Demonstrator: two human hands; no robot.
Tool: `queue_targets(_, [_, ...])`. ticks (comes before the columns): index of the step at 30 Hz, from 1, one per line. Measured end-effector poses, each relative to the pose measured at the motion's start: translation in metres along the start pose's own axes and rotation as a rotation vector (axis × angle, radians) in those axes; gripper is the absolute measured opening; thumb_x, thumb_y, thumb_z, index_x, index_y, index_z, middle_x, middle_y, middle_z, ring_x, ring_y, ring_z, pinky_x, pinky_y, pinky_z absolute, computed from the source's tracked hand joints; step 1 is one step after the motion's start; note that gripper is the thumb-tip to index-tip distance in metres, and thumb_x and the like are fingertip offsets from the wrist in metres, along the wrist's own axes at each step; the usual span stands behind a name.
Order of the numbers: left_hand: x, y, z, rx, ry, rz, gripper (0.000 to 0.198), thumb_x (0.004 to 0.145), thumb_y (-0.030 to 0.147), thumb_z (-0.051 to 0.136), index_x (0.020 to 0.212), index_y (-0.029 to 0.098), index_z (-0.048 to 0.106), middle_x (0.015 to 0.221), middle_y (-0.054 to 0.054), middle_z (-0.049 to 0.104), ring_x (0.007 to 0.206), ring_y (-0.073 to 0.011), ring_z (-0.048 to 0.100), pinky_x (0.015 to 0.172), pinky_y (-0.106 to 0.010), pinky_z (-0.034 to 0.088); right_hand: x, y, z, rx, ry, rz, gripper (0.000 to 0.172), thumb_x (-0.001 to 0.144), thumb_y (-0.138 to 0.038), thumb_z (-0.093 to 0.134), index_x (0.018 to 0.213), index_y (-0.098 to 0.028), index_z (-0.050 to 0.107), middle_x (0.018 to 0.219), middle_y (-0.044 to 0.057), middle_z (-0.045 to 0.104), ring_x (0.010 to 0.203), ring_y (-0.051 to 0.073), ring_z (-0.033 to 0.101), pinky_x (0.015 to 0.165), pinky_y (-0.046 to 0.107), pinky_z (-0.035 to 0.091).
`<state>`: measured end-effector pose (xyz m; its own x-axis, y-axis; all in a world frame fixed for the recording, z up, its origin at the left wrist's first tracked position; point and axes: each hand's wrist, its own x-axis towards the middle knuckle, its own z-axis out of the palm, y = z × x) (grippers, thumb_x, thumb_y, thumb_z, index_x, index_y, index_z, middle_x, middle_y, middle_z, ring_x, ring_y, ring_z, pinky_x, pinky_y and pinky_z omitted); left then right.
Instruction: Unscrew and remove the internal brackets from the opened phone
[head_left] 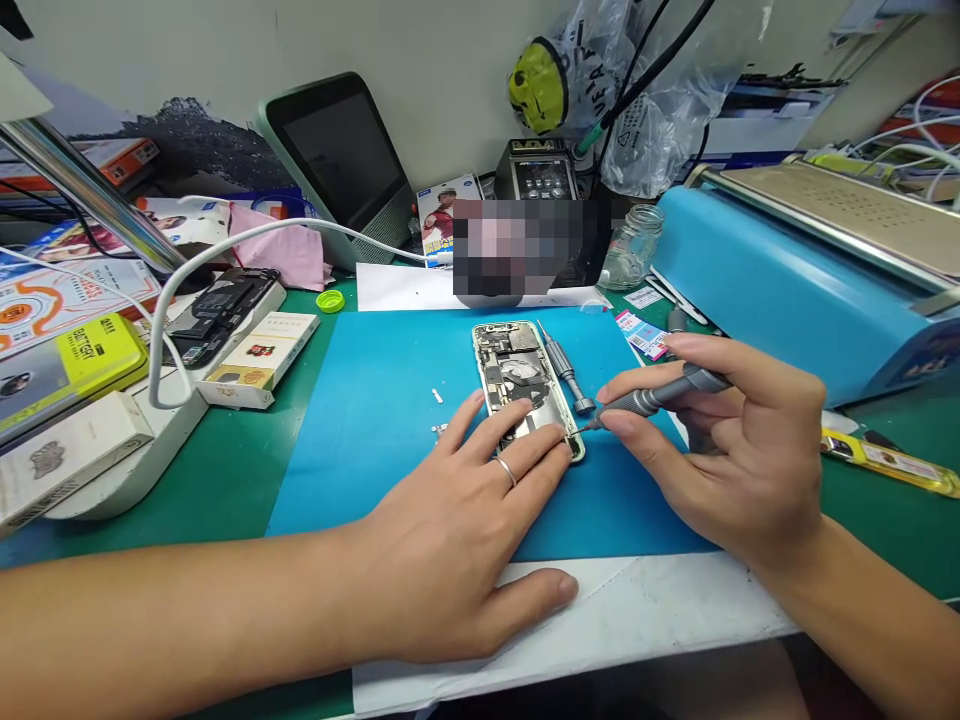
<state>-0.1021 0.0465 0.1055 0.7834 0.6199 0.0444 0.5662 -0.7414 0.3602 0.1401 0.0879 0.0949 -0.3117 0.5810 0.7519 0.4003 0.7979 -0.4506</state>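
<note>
Our left hand [457, 530], fingers spread, covers the opened phone's [517, 375] lower end; our right hand [739, 450] pinches a screwdriver [649, 398] at its bottom corner.

The left hand [465, 530] covers the near end of the opened phone [517, 375], so that part of its inside is hidden. The screwdriver [660, 395] tip meets the phone's near right corner, but the screw there is too small to make out. The right hand [720, 450] hides the middle of the screwdriver's shaft. A pixelated patch [525, 248] blots out whatever stands at the far middle of the desk [225, 470]. The blue machine [795, 290] runs off the right edge. Print on the boxes [67, 400] at the left is mostly unreadable, and they are cut by the left edge.
</note>
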Motion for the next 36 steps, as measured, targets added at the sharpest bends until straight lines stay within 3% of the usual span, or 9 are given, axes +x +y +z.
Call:
queue_targets(15, [-0.0002,-0.0004,-0.0020,-0.014,-0.010,-0.004,0.074,0.104,0.057,0.049,0.162,0.014,0.033,0.170,-0.006,0.035,0.158,-0.0363,0.024,0.131,-0.064,0.012,0.0026,-0.0017,-0.0018,-0.063,-0.016,-0.066,0.075,0.083,-0.004,0.078,0.148,-0.033,0.055,0.096,0.003,0.074,0.076,0.021,0.077,0.065,0.034,0.070])
queue_targets(20, [-0.0005,-0.0028,0.0032,-0.016,0.017,0.020,0.076,0.104,0.059,0.047,0.163,0.014,0.030,0.170,-0.006,0.035,0.157,-0.0370,0.023,0.130,-0.066,0.012,-0.0025,-0.0043,-0.0046,-0.175,-0.058,-0.220,0.079,0.084,-0.003,0.080,0.154,-0.024,0.050,0.098,0.007,0.080,0.076,0.022,0.079,0.070,0.034,0.071])
queue_targets(24, [-0.0015,-0.0006,0.0000,-0.008,-0.026,0.004,0.075,0.104,0.060,0.046,0.162,0.014,0.032,0.171,-0.005,0.032,0.158,-0.0369,0.022,0.131,-0.063,0.007,-0.0046,-0.0085,-0.0057,-0.238,-0.097,-0.315,0.088,0.081,0.002,0.080,0.159,-0.015,0.044,0.095,0.012,0.081,0.079,0.025,0.079,0.070,0.036,0.070])
queue_targets(31, [-0.0020,-0.0018,0.0000,-0.034,-0.007,0.023,0.076,0.104,0.058,0.047,0.162,0.012,0.032,0.171,-0.008,0.033,0.158,-0.0380,0.022,0.130,-0.063,0.007,-0.0015,-0.0092,-0.0029,-0.169,-0.010,-0.197,0.082,0.080,0.000,0.080,0.154,-0.024,0.054,0.092,0.005,0.080,0.072,0.024,0.077,0.066,0.037,0.069])
queue_targets(36, [-0.0004,-0.0033,0.0040,-0.089,0.007,0.014,0.076,0.104,0.058,0.048,0.163,0.015,0.029,0.171,-0.007,0.034,0.157,-0.0378,0.023,0.129,-0.068,0.012,-0.0030,-0.0061,-0.0044,-0.155,-0.004,-0.141,0.076,0.082,-0.002,0.079,0.151,-0.022,0.053,0.092,0.005,0.079,0.074,0.023,0.079,0.068,0.035,0.069])
